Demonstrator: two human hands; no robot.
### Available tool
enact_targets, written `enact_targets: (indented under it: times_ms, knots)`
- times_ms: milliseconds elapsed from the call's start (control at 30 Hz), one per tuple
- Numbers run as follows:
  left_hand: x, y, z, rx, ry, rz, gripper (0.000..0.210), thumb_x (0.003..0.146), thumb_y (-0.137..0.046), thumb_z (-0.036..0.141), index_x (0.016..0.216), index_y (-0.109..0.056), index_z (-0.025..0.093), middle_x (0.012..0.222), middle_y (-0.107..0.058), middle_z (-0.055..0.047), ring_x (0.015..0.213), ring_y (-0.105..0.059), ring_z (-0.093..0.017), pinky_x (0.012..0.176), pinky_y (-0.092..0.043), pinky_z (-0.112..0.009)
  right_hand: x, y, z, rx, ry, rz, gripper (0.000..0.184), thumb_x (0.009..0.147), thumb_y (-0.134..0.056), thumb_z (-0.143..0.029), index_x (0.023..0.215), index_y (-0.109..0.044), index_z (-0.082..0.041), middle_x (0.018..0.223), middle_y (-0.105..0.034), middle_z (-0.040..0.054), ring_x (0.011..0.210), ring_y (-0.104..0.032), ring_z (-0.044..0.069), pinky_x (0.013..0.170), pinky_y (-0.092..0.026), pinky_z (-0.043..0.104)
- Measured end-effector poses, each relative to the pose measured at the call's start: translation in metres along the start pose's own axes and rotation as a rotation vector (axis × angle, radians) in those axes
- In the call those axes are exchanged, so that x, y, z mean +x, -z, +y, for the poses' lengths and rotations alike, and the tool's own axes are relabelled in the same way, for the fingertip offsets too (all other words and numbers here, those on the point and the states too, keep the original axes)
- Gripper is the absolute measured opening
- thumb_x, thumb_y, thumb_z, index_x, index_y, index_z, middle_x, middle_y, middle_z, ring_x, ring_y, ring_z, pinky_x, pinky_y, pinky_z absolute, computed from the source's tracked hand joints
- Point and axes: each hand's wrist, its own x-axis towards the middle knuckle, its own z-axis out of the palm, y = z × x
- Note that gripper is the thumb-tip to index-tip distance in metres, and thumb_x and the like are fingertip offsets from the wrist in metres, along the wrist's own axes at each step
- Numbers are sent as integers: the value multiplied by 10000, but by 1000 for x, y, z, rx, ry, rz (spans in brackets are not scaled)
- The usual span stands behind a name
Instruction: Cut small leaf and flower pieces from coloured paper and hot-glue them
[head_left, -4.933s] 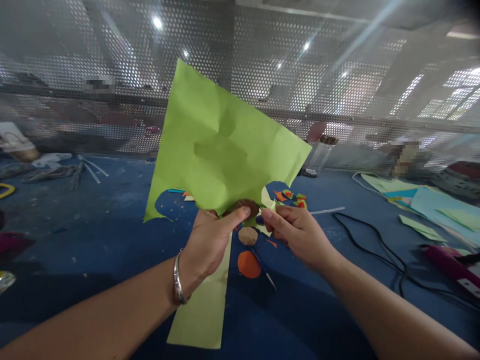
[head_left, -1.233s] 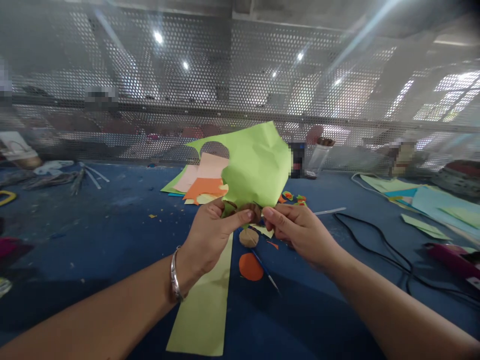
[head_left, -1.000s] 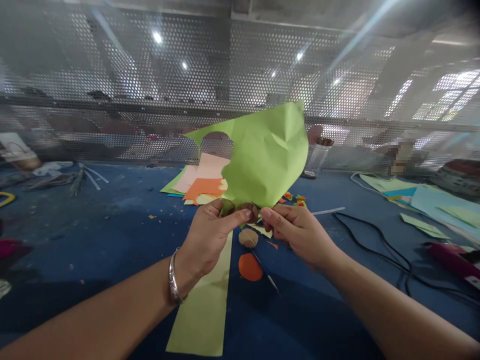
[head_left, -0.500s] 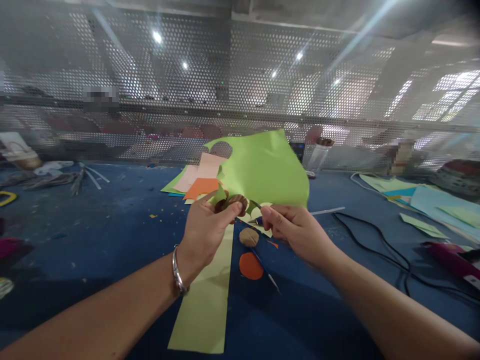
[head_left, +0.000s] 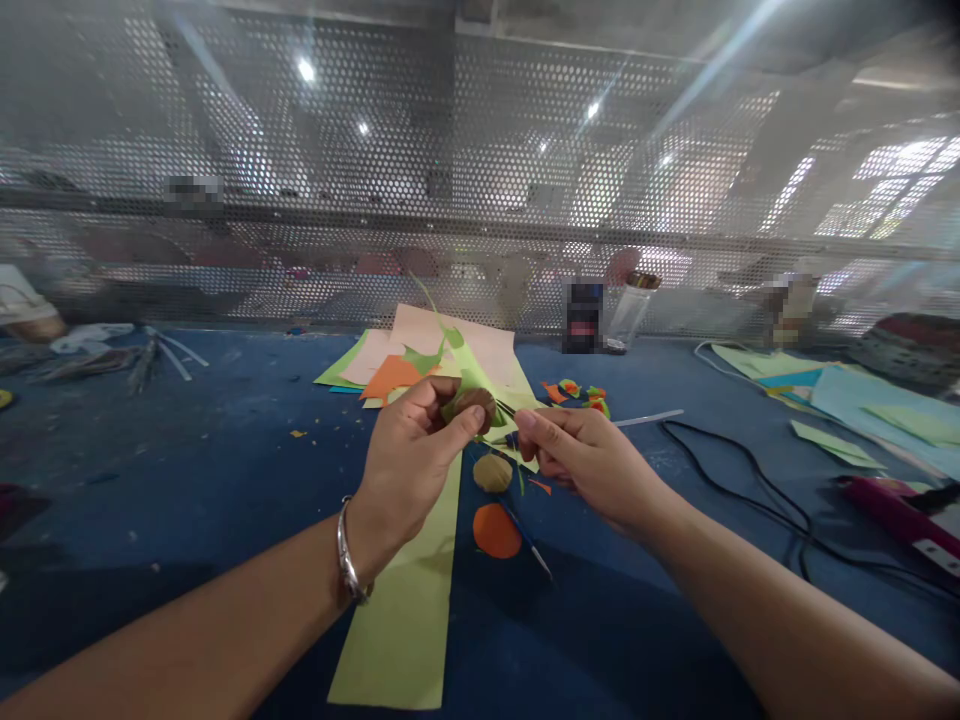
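My left hand is closed on a round brown ridged piece together with a light green paper sheet, which now shows nearly edge-on. My right hand, also closed, holds slim dark scissors, their narrow blades against the green paper beside the brown piece; the handles are hidden by the fingers. Beneath the hands lie a tan round piece, an orange paper disc and a thin blue-handled tool with a metal tip.
A long pale green paper strip runs toward me. Behind the hands are pink sheets and orange paper. Small colourful pieces, a clear jar, a black cable and a magenta tool lie to the right.
The green sheet has turned from facing me broadly to almost edge-on, uncovering the pink sheets and colourful pieces behind it. Both hands keep their hold in nearly the same place.
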Motion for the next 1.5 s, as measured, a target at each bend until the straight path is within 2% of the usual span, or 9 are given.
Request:
enact_targets:
  times_ms: [267,700,933,1100,1500]
  knots:
    - [1,0,-2,-115,94,-74,174,784,-791,202,929,-704,164,858,-715,-21,754,-630,-127,668,-477,-248,0,1,-1,69,-9,-17,538,907,-587,-678,687,-534,-190,466,-300,-99,414,-209,53,398,-168,210]
    - [4,0,-3,-137,113,-47,214,754,-810,208,883,-640,187,831,-718,-4,751,-626,-131,646,-443,-250,-1,4,-3,66,-45,-21,557,873,-613,-702,686,-556,-181,457,-321,-97,409,-217,48,394,-171,205]
    - [3,0,-1,-156,131,-84,217,763,-806,210,889,-629,198,843,-700,7,765,-634,-128,641,-423,-250,0,2,-1,46,-42,-10,553,898,-590,-687,686,-563,-178,455,-326,-92,413,-241,52,406,-201,206]
    - [0,-2,1,-186,187,-127,239,764,-812,203,883,-605,191,820,-701,9,755,-634,-124,642,-417,-243,-1,2,-2,60,-33,-8,550,887,-611,-687,677,-559,-181,448,-323,-93,410,-244,52,399,-181,207]
    - [-1,-4,-5,-271,340,-179,275,689,-859,187,919,-711,163,852,-697,-20,740,-612,-119,629,-419,-236,0,2,-1,16,-8,2,525,922,-595,-647,680,-562,-182,456,-315,-96,416,-220,54,409,-175,218]
